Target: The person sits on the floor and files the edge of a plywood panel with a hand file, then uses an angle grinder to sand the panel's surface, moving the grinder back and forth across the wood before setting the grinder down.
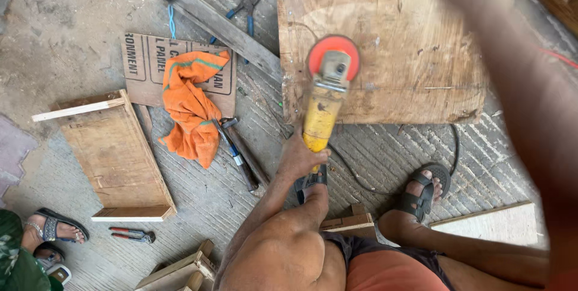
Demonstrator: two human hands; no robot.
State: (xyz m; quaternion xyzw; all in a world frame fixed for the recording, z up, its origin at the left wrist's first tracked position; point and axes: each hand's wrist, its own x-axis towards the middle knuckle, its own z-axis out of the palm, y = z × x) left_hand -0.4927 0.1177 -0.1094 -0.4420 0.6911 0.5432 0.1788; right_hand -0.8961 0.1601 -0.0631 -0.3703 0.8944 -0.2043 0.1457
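Item: my left hand [299,157], lower centre, closed round the grinder [322,107] at its yellow body. Arm stretched forward, wrist straight. Right arm, a blur down the right edge; its hand is out of sight, grip unknown. Grinder: centre frame, orange disc flat on the board [385,50]. I judge it heavy, stiff, apt to kick; best held by the body. Cord [352,173] behind. Rag [192,107], hammer [235,146] left.
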